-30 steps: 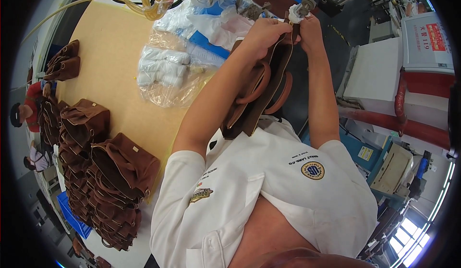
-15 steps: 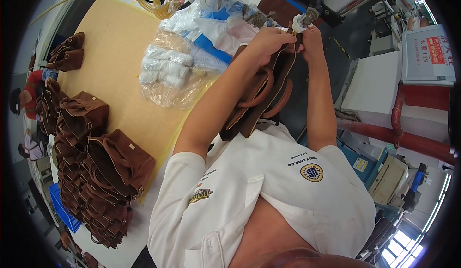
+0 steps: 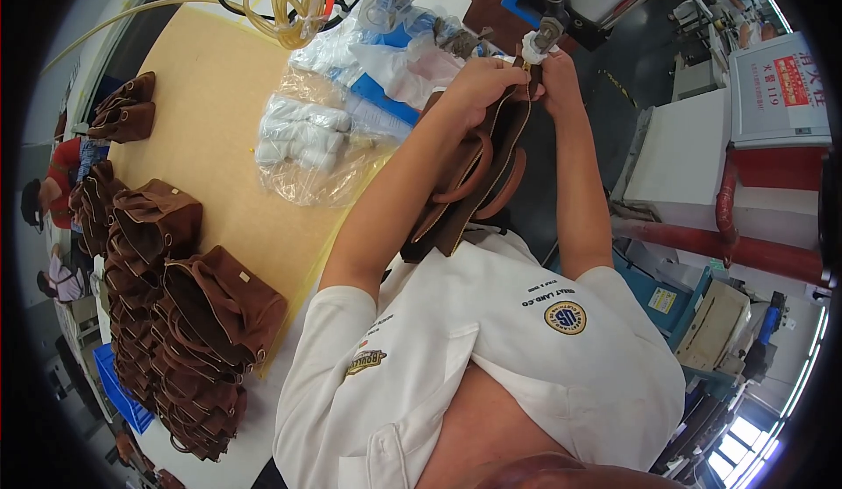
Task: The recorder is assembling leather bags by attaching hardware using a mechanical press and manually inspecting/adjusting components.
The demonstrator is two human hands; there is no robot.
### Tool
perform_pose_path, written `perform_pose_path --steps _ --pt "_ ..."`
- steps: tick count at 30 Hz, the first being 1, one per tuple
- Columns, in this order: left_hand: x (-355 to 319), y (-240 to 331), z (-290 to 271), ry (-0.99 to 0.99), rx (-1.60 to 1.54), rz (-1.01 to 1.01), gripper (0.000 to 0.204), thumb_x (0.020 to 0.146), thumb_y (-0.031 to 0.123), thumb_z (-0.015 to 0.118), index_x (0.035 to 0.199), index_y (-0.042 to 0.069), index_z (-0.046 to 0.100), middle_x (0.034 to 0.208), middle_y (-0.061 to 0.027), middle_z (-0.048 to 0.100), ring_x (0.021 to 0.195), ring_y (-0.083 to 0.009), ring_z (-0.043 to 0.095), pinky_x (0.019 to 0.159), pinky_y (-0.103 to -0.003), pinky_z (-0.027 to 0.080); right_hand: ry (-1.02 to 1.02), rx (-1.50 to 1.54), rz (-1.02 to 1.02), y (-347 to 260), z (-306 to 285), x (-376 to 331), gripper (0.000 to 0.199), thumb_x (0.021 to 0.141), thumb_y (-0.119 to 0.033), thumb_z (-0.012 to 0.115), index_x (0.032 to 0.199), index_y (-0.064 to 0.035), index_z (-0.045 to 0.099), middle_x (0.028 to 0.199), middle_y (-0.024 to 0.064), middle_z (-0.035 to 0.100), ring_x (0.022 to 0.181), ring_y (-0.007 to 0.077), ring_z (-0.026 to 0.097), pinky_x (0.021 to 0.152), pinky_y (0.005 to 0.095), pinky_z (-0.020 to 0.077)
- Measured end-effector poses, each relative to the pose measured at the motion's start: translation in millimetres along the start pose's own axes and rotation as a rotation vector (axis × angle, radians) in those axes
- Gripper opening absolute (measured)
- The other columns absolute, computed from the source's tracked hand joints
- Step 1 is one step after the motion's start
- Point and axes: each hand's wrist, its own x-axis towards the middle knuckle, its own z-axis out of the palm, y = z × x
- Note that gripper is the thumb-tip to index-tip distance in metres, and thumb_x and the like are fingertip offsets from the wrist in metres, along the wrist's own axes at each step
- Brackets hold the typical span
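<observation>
A brown handbag (image 3: 453, 218) with two rounded handles and a long brass zipper hangs between my arms, its near end against my white shirt. My left hand (image 3: 485, 84) is closed on the bag's far end, fingers pinching beside the zipper. On the other side of that end, my right hand (image 3: 558, 79) is closed on the same corner; its fingertips are partly hidden. Just above both hands is a metal machine head (image 3: 549, 33) wrapped with white cloth (image 3: 531, 49). Whether the bag touches it I cannot tell.
Many finished-looking brown bags (image 3: 224, 305) crowd the table's left side. Clear plastic bags with white bundles (image 3: 303, 131) lie on the tan board (image 3: 210, 138). Coiled yellow tubing (image 3: 298, 7) hangs at the back. Red pipes (image 3: 719, 242) and a cabinet (image 3: 776, 94) stand right.
The whole view has shifted slightly. Both hands keep their hold on the bag's far end near the machine head, with little visible movement of the bag.
</observation>
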Motion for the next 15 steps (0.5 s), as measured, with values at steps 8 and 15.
perform_pose_path --steps 8,15 --pt "-4 1 0 -0.015 -0.021 -0.005 0.011 0.081 0.006 0.06 0.084 -0.004 0.065 0.083 -0.0129 0.069 0.074 -0.0163 0.066 0.071 -0.024 0.05 0.003 -0.021 0.022 -1 2 0 0.017 0.092 -0.011 0.05 0.102 -0.0046 0.061 0.094 0.0056 0.065 0.08 0.0149 0.064 0.07 0.0294 0.0522" --pt "-3 -3 -4 -0.047 0.01 0.083 0.011 0.08 0.007 0.061 0.082 -0.004 0.063 0.079 -0.0101 0.068 0.073 -0.015 0.065 0.068 -0.023 0.051 0.102 0.109 -0.001 -9 20 -19 0.017 0.094 -0.014 0.049 0.097 -0.0029 0.062 0.076 0.0029 0.063 0.051 0.0084 0.054 0.042 0.0224 0.0424"
